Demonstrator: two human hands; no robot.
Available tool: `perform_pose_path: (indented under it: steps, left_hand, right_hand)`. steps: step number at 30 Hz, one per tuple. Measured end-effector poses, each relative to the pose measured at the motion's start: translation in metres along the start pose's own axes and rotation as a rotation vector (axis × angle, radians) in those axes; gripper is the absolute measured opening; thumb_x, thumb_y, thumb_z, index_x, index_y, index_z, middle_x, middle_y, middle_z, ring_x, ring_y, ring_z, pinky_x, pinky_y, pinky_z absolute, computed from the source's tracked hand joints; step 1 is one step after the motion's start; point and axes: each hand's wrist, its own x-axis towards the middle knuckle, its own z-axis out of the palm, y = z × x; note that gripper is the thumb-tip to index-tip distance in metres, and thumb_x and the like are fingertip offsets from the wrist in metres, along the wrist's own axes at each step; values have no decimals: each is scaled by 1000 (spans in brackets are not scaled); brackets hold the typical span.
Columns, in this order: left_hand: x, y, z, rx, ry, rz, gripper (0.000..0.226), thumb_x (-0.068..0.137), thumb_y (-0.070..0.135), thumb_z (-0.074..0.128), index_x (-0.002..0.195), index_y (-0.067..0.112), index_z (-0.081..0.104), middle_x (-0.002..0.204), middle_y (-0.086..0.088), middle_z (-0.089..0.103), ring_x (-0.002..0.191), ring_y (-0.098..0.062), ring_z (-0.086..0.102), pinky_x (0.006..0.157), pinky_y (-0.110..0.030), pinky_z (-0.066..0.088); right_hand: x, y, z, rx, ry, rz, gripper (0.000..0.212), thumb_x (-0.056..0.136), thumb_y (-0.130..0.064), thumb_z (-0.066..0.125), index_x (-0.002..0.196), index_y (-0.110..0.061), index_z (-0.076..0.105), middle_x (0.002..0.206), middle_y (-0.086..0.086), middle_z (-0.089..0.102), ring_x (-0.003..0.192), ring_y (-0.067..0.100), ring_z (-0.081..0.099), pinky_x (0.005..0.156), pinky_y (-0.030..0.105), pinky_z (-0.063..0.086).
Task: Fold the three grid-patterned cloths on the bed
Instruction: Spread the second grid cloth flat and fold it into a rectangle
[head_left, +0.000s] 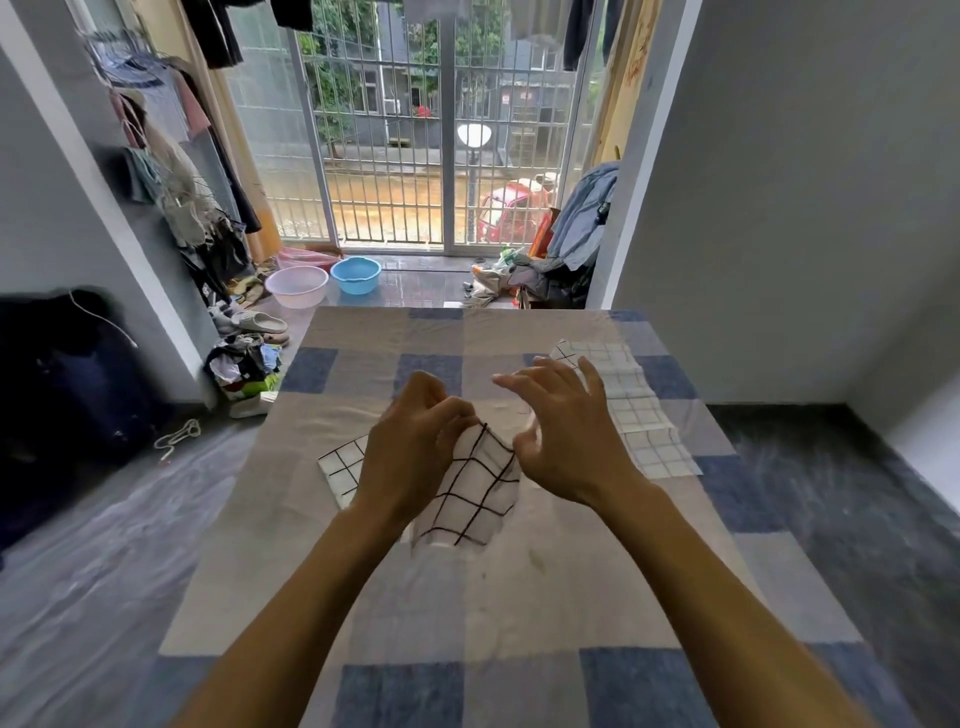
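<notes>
A white cloth with a bold black grid (467, 493) lies in the middle of the bed (467, 597), one corner lifted off the sheet. My left hand (415, 447) pinches that raised corner. My right hand (566, 431) hovers just to the right of the corner with fingers spread, holding nothing. A second white cloth with a fine pale grid (628, 395) lies spread flat on the bed behind my right hand, partly hidden by it. At its near end lies another pale-grid piece (662, 457); I cannot tell whether it is a separate cloth.
The bed carries a blue and grey checked sheet. Past its far edge stand a pink basin (297, 286) and a blue basin (356, 274) on the floor by a barred glass door. Shoes and clothes (244, 358) are piled at the left, a wall at the right.
</notes>
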Motion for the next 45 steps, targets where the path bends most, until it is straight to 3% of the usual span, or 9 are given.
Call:
perform_pose_path:
  steps: [3,6,9,12,14,17,24,38,45]
  left_hand:
    - [-3,-6,-6,39,-6,19,12,84,25,65,92,16,63,80,-5,49,60,-17,47,47,-31,48]
    - [-6,-9,-5,56,-76,63,18,87,33,52,96,20,59,83,-4,50,56,-18,51,45,-35,50]
    - [-7,-11,-1,3,-62,28,14,88,30,56,94,18,62,90,-4,52,60,-17,55,50,-34,53]
    - [-8,-8,3,-126,9,-87,16,86,24,65,100,16,64,100,-3,52,70,-12,55,58,-21,49]
    - [-10,-11,7,-202,45,-202,34,84,29,68,115,19,59,108,1,50,79,-8,52,64,-11,39]
    - [-15,-15,13,-294,35,-312,47,81,37,69,123,21,53,113,7,49,94,-7,50,75,-13,37]
    - [-19,-7,28,-231,95,-289,13,86,33,63,90,20,62,87,9,57,81,-11,55,73,-34,47]
    - [-23,9,54,-172,119,-196,31,86,29,60,116,21,60,103,5,59,93,-10,53,77,-28,48]
    - [-15,10,60,-246,155,-185,11,86,22,66,96,23,62,93,9,56,84,-11,55,70,-36,51]
  right_hand:
    - [-1,-5,0,278,-112,39,51,82,-16,58,131,-29,51,134,-3,52,131,14,36,114,42,22]
    - [-2,-9,10,303,-220,19,41,85,-33,60,125,-29,56,131,-5,56,125,11,43,109,36,32]
    - [-2,-11,25,283,-156,37,26,88,-41,59,105,-24,68,101,-5,68,94,11,59,89,35,46]
    - [-6,-9,32,323,-115,92,21,90,-41,58,87,-24,71,79,-10,66,70,6,56,67,27,45]
    - [-8,-5,33,348,-84,130,21,90,-40,59,84,-24,71,77,-10,68,70,5,58,66,28,46]
    - [-11,1,31,383,-65,190,19,90,-39,59,86,-25,72,79,-11,70,75,1,61,71,25,48]
    - [-14,7,26,399,-3,243,18,88,-38,62,87,-25,75,79,-12,71,75,-2,60,69,16,45]
    - [-26,15,25,440,41,347,17,88,-36,63,90,-23,75,81,-11,71,75,-4,61,66,6,41]
    - [-29,19,28,449,18,339,18,87,-39,62,81,-27,74,72,-18,67,77,-6,60,64,10,42]
